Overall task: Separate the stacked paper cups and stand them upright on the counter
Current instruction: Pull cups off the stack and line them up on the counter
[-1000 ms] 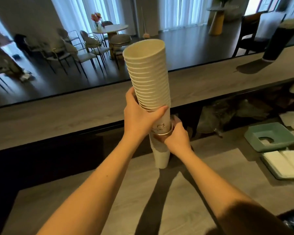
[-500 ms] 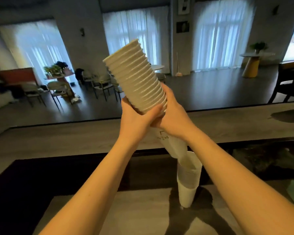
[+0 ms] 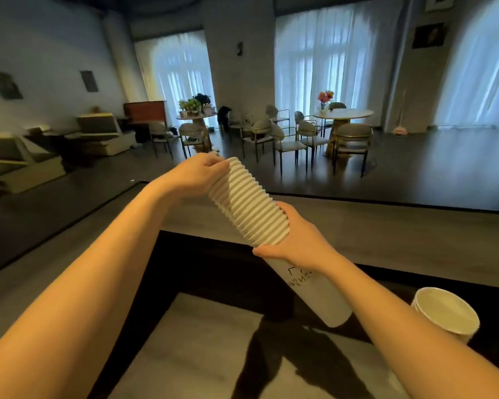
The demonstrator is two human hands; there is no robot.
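The tall stack of nested white paper cups (image 3: 249,210) is held tilted in the air above the grey wood-grain counter (image 3: 202,349), rims pointing up and away. The right hand (image 3: 296,243) grips the stack around its middle; the left hand (image 3: 198,175) pinches at the top rim. A short separate stack of white cups (image 3: 447,313) stands upright at lower right. Pinching too hard could crush the rim, and a tight fit may lift several cups together.
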